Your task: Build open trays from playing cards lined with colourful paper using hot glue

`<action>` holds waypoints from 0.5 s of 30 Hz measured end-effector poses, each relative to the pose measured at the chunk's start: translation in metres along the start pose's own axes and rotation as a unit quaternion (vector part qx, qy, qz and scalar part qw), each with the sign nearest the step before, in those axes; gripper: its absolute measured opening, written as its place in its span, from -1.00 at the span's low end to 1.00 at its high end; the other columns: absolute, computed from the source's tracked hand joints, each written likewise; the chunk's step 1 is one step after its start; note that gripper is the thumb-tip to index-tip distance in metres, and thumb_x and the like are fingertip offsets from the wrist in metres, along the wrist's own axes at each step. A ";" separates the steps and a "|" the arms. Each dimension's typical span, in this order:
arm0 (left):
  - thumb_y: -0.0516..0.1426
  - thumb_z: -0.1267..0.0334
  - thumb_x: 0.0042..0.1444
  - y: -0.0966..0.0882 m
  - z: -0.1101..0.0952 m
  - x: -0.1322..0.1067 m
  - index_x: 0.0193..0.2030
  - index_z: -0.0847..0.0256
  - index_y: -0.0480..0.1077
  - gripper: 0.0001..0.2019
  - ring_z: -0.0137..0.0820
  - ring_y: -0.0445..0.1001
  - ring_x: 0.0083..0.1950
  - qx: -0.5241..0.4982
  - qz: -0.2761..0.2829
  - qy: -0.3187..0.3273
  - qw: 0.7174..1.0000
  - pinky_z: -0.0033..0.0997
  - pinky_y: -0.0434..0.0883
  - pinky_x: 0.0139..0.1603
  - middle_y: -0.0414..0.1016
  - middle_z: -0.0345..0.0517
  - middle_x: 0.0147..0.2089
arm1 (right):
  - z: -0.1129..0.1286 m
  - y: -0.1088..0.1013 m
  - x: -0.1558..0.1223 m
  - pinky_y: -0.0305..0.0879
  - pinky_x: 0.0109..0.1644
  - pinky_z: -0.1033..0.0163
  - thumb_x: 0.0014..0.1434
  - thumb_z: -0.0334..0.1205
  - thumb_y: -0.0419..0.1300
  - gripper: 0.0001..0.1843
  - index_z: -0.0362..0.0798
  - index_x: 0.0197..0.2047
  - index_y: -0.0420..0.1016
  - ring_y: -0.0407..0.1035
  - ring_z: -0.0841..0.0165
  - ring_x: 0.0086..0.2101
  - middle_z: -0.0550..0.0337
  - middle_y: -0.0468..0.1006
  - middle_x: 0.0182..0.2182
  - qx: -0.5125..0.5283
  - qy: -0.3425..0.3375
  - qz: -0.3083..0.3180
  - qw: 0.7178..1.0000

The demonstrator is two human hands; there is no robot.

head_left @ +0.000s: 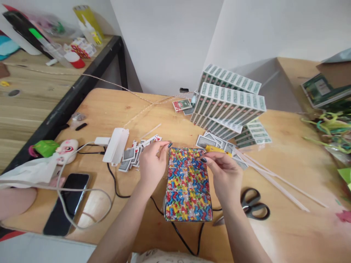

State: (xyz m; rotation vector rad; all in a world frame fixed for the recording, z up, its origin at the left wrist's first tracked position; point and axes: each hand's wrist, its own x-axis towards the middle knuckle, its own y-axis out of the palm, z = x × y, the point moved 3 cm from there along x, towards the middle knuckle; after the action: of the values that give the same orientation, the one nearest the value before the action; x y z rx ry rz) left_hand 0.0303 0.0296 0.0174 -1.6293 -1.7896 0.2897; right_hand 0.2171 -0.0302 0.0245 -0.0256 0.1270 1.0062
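A block (pixel 189 184) with a multicoloured pattern, divided into several panels, lies on the table between my hands. At its far left corner, my left hand (pixel 153 160) is closed, with thumb and forefinger pinched together; whatever is between them is too small to make out. My right hand (pixel 226 175) pinches over the block's far right part, and what its fingertips hold is unclear. A yellow piece (pixel 215 148) shows just behind the right fingers; I cannot tell whether the hand holds it. Loose playing cards (pixel 128 155) lie beyond my left hand.
Stacked green-and-white card boxes (pixel 230 102) stand at the back. Black-handled scissors (pixel 253 204) and long translucent sticks (pixel 276 179) lie to the right. Leftward are a white power strip (pixel 116 146), a phone (pixel 67 204) and cables. A black cord (pixel 182 237) loops below the block.
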 end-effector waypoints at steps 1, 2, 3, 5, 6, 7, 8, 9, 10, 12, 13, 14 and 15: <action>0.08 0.38 0.14 0.004 -0.002 0.001 -0.20 0.19 0.49 -0.83 -0.34 0.52 -0.16 -0.010 0.032 0.007 0.999 -0.35 0.39 -0.09 0.59 -0.10 -0.20 | 0.002 0.004 0.002 0.36 -0.35 0.31 -0.09 -0.30 0.34 -0.93 -0.03 -0.45 0.55 0.44 0.42 -0.46 0.26 0.58 -0.51 -0.022 -0.014 -0.003 1.000; 0.06 0.40 0.14 0.008 -0.003 0.001 -0.17 0.19 0.49 -0.80 -0.34 0.51 -0.11 -0.022 0.063 0.012 0.998 -0.34 0.38 -0.04 0.59 -0.09 -0.15 | 0.003 0.009 0.005 0.36 -0.36 0.30 -0.07 -0.29 0.32 -0.95 -0.04 -0.45 0.54 0.43 0.42 -0.47 0.26 0.57 -0.52 -0.041 -0.028 -0.004 0.999; 0.06 0.41 0.14 0.013 -0.004 0.002 -0.15 0.19 0.49 -0.79 -0.33 0.50 -0.07 -0.034 0.090 0.015 0.995 -0.32 0.37 0.01 0.58 -0.08 -0.12 | 0.004 0.012 0.008 0.36 -0.37 0.30 -0.05 -0.27 0.30 -0.96 -0.04 -0.45 0.54 0.42 0.41 -0.48 0.26 0.56 -0.53 -0.056 -0.041 -0.002 0.998; 0.09 0.40 0.11 0.022 0.000 0.004 -0.18 0.18 0.50 -0.80 -0.31 0.49 -0.04 -0.057 0.124 0.002 0.991 -0.27 0.35 0.06 0.58 -0.07 -0.11 | 0.005 0.018 0.014 0.37 -0.37 0.28 0.00 -0.23 0.27 -0.94 -0.04 -0.42 0.53 0.42 0.39 -0.48 0.25 0.56 -0.53 -0.086 -0.070 0.005 0.994; 0.10 0.39 0.10 0.027 0.003 0.005 -0.22 0.19 0.51 -0.82 -0.31 0.49 -0.06 -0.073 0.135 -0.016 0.988 -0.26 0.35 0.05 0.58 -0.06 -0.14 | 0.005 0.020 0.017 0.38 -0.35 0.27 0.04 -0.22 0.24 -0.92 -0.03 -0.40 0.53 0.43 0.38 -0.45 0.24 0.56 -0.51 -0.110 -0.089 0.015 0.990; 0.11 0.37 0.09 0.031 0.006 0.005 -0.25 0.20 0.52 -0.84 -0.30 0.50 -0.10 -0.094 0.140 -0.044 0.985 -0.26 0.37 0.01 0.59 -0.05 -0.17 | 0.004 0.023 0.018 0.40 -0.31 0.24 0.08 -0.21 0.21 -0.90 -0.03 -0.36 0.54 0.45 0.35 -0.42 0.21 0.58 -0.47 -0.145 -0.113 0.035 0.982; 0.11 0.34 0.09 0.035 0.010 0.005 -0.27 0.21 0.52 -0.85 -0.31 0.52 -0.13 -0.119 0.145 -0.075 0.979 -0.28 0.39 -0.03 0.59 -0.04 -0.19 | 0.003 0.025 0.019 0.41 -0.24 0.21 0.13 -0.22 0.16 -0.86 -0.02 -0.31 0.54 0.47 0.33 -0.36 0.17 0.60 -0.40 -0.186 -0.142 0.063 0.970; 0.12 0.32 0.09 0.038 0.013 0.005 -0.28 0.23 0.52 -0.85 -0.31 0.52 -0.16 -0.142 0.145 -0.105 0.974 -0.29 0.40 -0.06 0.59 -0.03 -0.21 | 0.001 0.028 0.019 0.42 -0.16 0.16 0.17 -0.24 0.11 -0.82 -0.02 -0.26 0.55 0.48 0.30 -0.29 0.13 0.61 -0.33 -0.231 -0.174 0.094 0.953; 0.12 0.30 0.08 0.041 0.016 0.004 -0.29 0.24 0.52 -0.85 -0.31 0.52 -0.17 -0.160 0.143 -0.131 0.968 -0.30 0.41 -0.08 0.59 -0.03 -0.22 | -0.002 0.031 0.017 0.40 -0.06 0.11 0.20 -0.27 0.06 -0.78 -0.03 -0.21 0.54 0.47 0.27 -0.21 0.09 0.61 -0.25 -0.277 -0.208 0.126 0.929; 0.13 0.27 0.06 0.044 0.018 0.002 -0.29 0.26 0.52 -0.84 -0.32 0.52 -0.18 -0.182 0.133 -0.161 0.961 -0.32 0.40 -0.09 0.59 -0.04 -0.23 | -0.008 0.035 0.013 0.30 0.11 0.01 0.23 -0.32 0.00 -0.71 -0.05 -0.11 0.52 0.43 0.23 -0.10 0.04 0.58 -0.14 -0.358 -0.267 0.178 0.877; 0.13 0.26 0.05 0.045 0.019 0.001 -0.29 0.26 0.52 -0.84 -0.32 0.52 -0.17 -0.188 0.124 -0.168 0.960 -0.34 0.39 -0.08 0.59 -0.05 -0.23 | -0.010 0.037 0.011 0.24 0.17 -0.02 0.24 -0.33 -0.02 -0.70 -0.07 -0.07 0.50 0.40 0.21 -0.06 0.02 0.56 -0.11 -0.389 -0.288 0.193 0.853; 0.14 0.25 0.05 0.046 0.019 -0.001 -0.30 0.25 0.51 -0.84 -0.33 0.51 -0.17 -0.196 0.115 -0.173 0.958 -0.35 0.39 -0.08 0.59 -0.08 -0.24 | -0.013 0.038 0.009 0.20 0.20 -0.04 0.25 -0.34 -0.03 -0.68 -0.10 -0.04 0.48 0.38 0.20 -0.03 -0.01 0.55 -0.09 -0.417 -0.305 0.201 0.832; 0.14 0.25 0.04 0.046 0.019 -0.002 -0.30 0.24 0.51 -0.84 -0.35 0.51 -0.18 -0.205 0.106 -0.176 0.957 -0.37 0.38 -0.10 0.59 -0.10 -0.25 | -0.014 0.039 0.008 0.18 0.21 -0.05 0.25 -0.35 -0.03 -0.68 -0.12 -0.03 0.47 0.37 0.18 -0.02 -0.03 0.54 -0.08 -0.442 -0.317 0.207 0.813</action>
State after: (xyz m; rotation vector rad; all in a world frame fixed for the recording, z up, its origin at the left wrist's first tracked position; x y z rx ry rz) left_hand 0.0549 0.0418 -0.0245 -2.1823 -2.0375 0.3408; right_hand 0.1867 -0.0040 0.0110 -0.5312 -1.0055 1.3843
